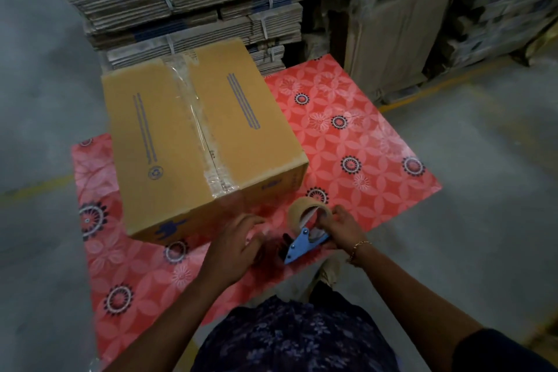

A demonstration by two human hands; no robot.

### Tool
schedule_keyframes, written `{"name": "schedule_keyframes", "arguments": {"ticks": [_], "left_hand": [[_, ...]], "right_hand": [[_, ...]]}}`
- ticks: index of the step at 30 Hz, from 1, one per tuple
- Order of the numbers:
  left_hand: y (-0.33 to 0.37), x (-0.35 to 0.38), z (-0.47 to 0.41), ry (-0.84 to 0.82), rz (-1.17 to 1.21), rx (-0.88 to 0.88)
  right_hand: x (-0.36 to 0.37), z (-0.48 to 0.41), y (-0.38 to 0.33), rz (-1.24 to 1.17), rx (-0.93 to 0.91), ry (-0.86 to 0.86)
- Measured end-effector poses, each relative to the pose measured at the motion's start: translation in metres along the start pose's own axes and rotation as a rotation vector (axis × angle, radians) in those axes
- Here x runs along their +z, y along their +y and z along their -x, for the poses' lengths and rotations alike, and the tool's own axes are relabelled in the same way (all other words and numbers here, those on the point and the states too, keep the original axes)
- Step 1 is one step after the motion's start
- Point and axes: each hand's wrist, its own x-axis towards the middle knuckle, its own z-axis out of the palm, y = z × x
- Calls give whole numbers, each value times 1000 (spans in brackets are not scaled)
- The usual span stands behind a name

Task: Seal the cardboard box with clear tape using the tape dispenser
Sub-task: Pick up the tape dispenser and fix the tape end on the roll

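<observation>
Now | right hand (342,228) grip clamped on tape dispenser (302,238) | left hand (235,248) grip unclear | cardboard box (193,136) taped

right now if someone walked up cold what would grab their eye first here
The cardboard box sits closed in the middle on a bright red patterned mat, clear tape already along its top seam. Just in front, the right hand holds a blue tape dispenser, the left hand beside it. Bundled flat cartons tower behind.
</observation>
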Motion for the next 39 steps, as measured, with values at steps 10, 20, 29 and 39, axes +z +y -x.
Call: {"name": "schedule_keyframes", "arguments": {"ticks": [10,20,29,39], "left_hand": [[98,-45,-36,-238,1283,-561],[171,-67,-74,18,1627,-248],[190,-70,-110,487,1664,-184],[200,-69,-132,629,1511,-226]], "right_hand": [[-44,41,-181,-11,-532,-432],[-61,38,-253,-58,-719,-495],[-83,55,-214,-100,-453,-606],[-51,61,-224,-153,-361,-579]]}}
